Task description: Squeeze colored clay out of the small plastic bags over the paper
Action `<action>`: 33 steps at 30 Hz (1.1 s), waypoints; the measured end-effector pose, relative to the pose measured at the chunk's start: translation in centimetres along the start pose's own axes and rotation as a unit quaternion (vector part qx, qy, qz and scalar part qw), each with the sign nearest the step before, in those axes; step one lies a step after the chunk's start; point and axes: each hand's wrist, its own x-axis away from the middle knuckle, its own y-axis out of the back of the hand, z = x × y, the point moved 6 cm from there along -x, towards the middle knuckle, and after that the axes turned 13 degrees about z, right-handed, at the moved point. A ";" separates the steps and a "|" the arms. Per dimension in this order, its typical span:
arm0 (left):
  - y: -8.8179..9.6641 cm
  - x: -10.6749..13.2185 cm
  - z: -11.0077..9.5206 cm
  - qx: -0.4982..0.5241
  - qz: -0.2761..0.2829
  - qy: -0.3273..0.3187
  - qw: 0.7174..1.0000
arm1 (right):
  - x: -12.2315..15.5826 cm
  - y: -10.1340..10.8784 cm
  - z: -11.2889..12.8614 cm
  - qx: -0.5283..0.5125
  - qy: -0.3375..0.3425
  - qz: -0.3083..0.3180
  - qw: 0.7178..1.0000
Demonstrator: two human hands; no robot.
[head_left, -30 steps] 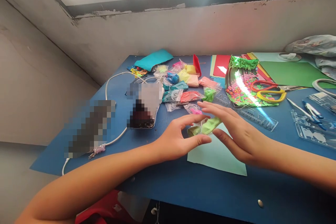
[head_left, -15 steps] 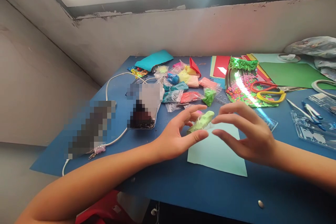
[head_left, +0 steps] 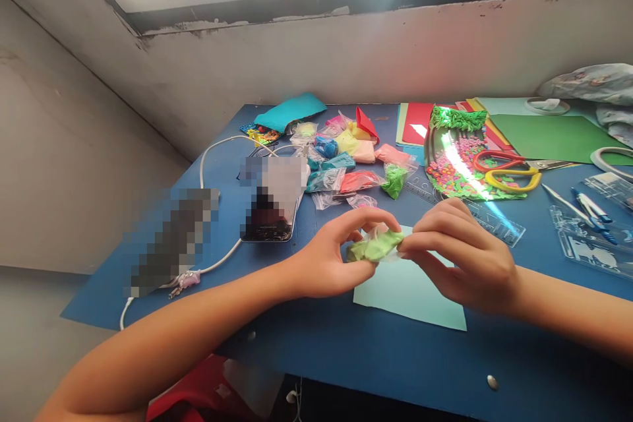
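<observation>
A small clear packet of light green clay (head_left: 376,247) is held between both hands above a pale green sheet of paper (head_left: 410,290) on the blue table (head_left: 346,349). My left hand (head_left: 331,260) pinches the packet's left end with thumb and fingers. My right hand (head_left: 465,257) grips its right end with curled fingers. Both hands touch the packet.
Several small bags of coloured clay (head_left: 346,158) lie behind the hands. A decorated clay piece (head_left: 457,161), red and yellow scissors (head_left: 504,171), a clear ruler (head_left: 494,217), coloured papers (head_left: 548,135) and drawing tools (head_left: 588,211) sit at right. A white cable (head_left: 217,257) runs at left.
Half a second ago the fingers of both hands were spread around the packet; now both have closed on its ends and the packet sits lower and more level.
</observation>
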 end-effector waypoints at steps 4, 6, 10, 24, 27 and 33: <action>0.2 -0.1 -0.3 -0.021 0.014 0.008 1.000 | 0.0 0.0 0.2 0.005 0.005 -0.004 1.000; 0.3 -0.1 -0.5 -0.033 0.019 0.009 0.999 | 0.1 -0.1 0.3 0.006 0.008 -0.004 1.000; 0.4 0.0 -0.7 -0.056 0.007 -0.013 0.998 | 0.2 -0.2 0.4 0.003 0.010 -0.007 1.000; -0.2 0.1 -1.7 -0.244 0.061 -0.088 0.964 | 0.7 -1.1 1.1 0.026 0.039 0.027 0.999; -0.6 0.1 -1.5 -0.226 0.099 -0.051 0.968 | 0.7 -1.2 1.3 0.022 0.037 0.030 0.999; 1.4 0.1 -0.3 -0.228 0.033 0.029 0.973 | 0.5 -0.9 -0.6 -0.122 -0.085 0.036 0.988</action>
